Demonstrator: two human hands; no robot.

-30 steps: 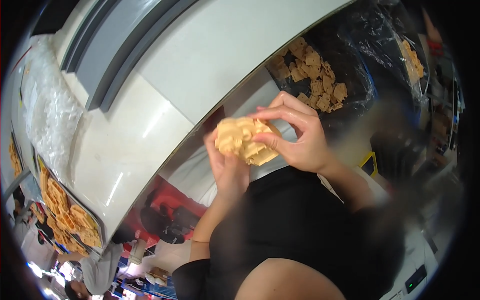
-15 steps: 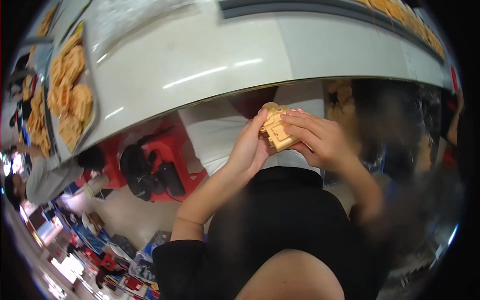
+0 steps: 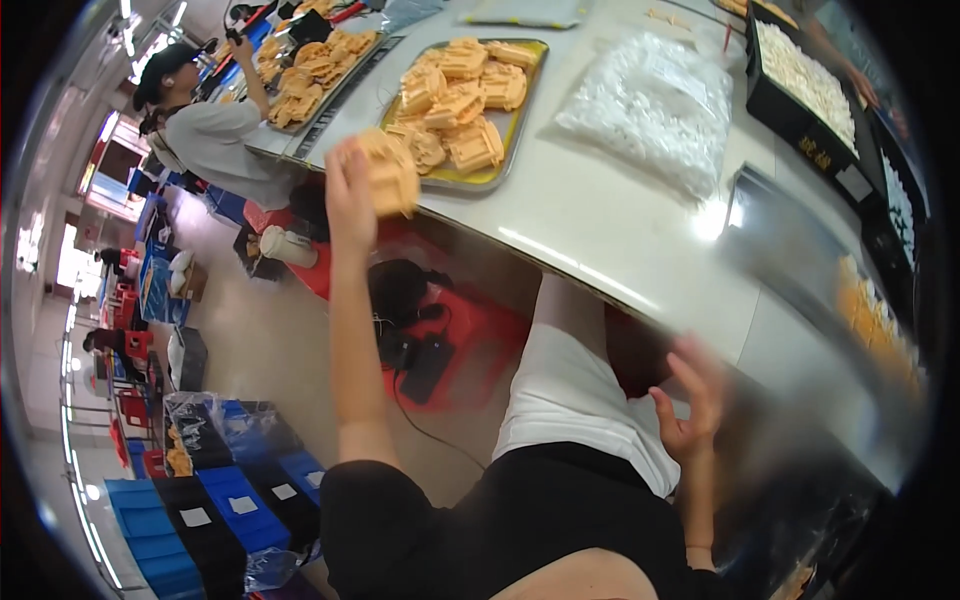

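My left hand [image 3: 350, 200] is raised at the left edge of the workbench, closed around an orange-yellow moulded plastic part [image 3: 390, 178]. It is beside a shallow metal tray [image 3: 522, 110] with a yellow lining, piled with similar plastic parts [image 3: 462, 95]. The held part is a little blurred and overlaps the near left corner of the tray in view. Over by my lap, at the bench's front edge, my right hand [image 3: 690, 400] holds nothing. Its fingers are spread and smeared by motion.
A clear bag of small white pieces [image 3: 655, 110] lies on the bench [image 3: 600, 235]. Black boxes [image 3: 810, 135] of small pale pieces stand at the far right. Another person [image 3: 205, 140] works at the left, by a second tray of parts [image 3: 320, 80]. A red stool [image 3: 470, 350] is below.
My hands have parted. The left carried the plastic part from above my lap to the left, beside the tray; the right let go and opened. The view has swung left.
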